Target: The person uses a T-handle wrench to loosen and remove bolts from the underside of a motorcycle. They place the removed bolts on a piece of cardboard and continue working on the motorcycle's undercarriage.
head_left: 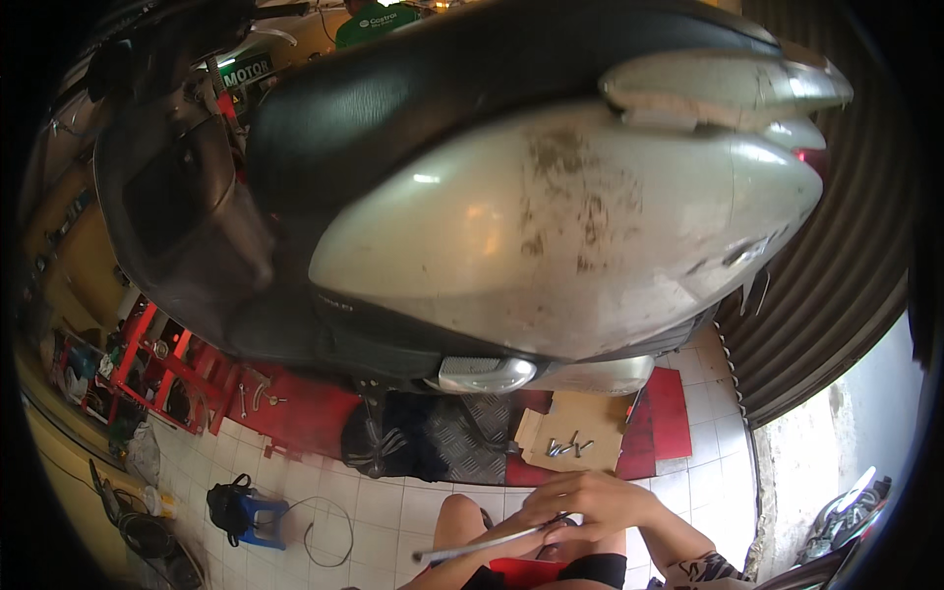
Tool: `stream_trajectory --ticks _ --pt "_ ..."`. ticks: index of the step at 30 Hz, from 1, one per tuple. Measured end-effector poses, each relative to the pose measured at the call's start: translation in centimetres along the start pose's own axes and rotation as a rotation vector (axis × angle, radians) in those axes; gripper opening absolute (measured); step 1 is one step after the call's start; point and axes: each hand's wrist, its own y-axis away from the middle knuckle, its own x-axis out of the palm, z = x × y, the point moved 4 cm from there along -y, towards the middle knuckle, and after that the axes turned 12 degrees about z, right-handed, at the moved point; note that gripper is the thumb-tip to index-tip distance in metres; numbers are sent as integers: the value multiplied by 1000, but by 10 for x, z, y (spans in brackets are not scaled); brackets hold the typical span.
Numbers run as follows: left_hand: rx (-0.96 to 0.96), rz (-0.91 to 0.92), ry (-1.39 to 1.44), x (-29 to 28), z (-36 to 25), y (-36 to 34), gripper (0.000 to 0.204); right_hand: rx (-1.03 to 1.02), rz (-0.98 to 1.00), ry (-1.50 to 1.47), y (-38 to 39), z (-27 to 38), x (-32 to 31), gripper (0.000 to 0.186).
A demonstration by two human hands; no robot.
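Note:
My two hands meet low in the picture, in front of a raised scooter (pixel 462 246). A slim metal rod-like tool (pixel 472 547) juts out from them to the lower left, above my left forearm. My left hand (pixel 559 532) is closed around the tool near its inner end, partly hidden beneath the other hand. Over it bends my right hand (pixel 602 503), its fingers closed about the same end; what else they may hold is hidden. Just beyond the hands, several bolts or sockets (pixel 567 448) lie on a piece of cardboard (pixel 534 440).
The scooter stands above a red lift platform (pixel 310 403) with a dark tread-plate section (pixel 472 442). Wrenches (pixel 258 393) lie on its left part. A blue stool (pixel 267 521) bearing a black bag (pixel 228 504) and a loose cable (pixel 329 531) are on the tiled floor. A ribbed shutter (pixel 836 285) borders the right.

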Motion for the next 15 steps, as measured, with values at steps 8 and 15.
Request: stream_trajectory --ticks 8,15 --pt "-136 36 -25 -40 -129 25 27 206 9 -456 -27 88 -46 28" --pt "-312 -145 -252 -83 -170 60 47 388 -335 -377 -3 167 -105 19"
